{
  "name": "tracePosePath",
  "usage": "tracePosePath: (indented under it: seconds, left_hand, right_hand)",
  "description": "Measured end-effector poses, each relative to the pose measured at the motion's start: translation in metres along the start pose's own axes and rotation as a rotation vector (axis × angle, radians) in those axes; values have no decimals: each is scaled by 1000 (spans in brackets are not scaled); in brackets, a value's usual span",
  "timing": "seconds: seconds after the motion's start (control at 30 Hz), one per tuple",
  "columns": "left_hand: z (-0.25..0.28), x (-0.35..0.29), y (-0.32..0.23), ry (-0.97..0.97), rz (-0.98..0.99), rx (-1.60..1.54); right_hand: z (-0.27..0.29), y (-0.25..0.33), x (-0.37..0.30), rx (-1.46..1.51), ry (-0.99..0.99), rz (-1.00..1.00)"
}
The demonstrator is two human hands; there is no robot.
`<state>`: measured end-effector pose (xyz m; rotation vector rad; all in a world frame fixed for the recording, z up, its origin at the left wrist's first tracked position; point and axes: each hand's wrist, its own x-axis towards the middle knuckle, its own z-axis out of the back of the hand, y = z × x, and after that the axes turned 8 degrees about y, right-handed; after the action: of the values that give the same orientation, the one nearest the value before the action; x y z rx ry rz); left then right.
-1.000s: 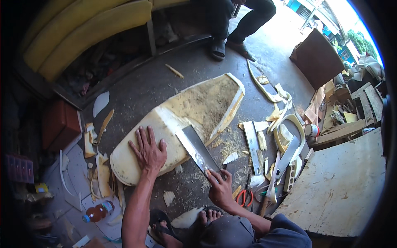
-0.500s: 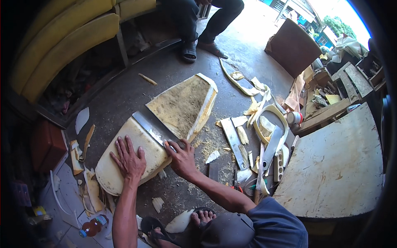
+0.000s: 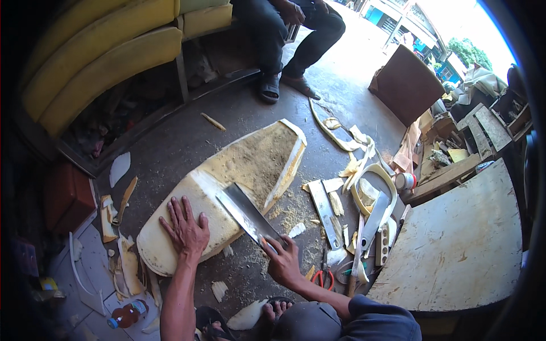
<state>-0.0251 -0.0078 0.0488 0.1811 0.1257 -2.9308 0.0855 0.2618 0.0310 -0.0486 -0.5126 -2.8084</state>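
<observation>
A long cream seat foam (image 3: 165,227) lies on the dark floor in front of me, its far part rough, brown and dusty. My left hand (image 3: 190,232) rests flat on its near, smooth part with the fingers spread. My right hand (image 3: 282,260) is closed round the near end of a broad flat metal blade (image 3: 245,213); the handle is hidden by the fingers, with a bit of orange showing. The blade's far end is over the foam's right side, near the edge of the rough part. I cannot tell whether it touches the foam.
Foam scraps and crumbs litter the floor. To the right lie another metal blade (image 3: 326,211), red-handled pliers (image 3: 324,279), a power strip (image 3: 385,243) and a pale board (image 3: 455,244). A bottle (image 3: 126,315) lies at lower left. Another person (image 3: 264,45) sits at the far side.
My right hand has drawn the blade right and toward me, off the foam's middle, uncovering the surface there. My left hand stays on the foam. The whole view has shifted slightly.
</observation>
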Motion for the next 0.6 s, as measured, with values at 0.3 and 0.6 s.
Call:
tracePosePath:
  seconds: [0.3, 0.6]
  left_hand:
    - [-4, 1, -7, 29, -33, -37]
    - [-8, 2, -24, 43, -57, -108]
  right_hand:
    - [-8, 2, 52, -56, -33, 3]
    - [-12, -19, 80, -51, -75, 36]
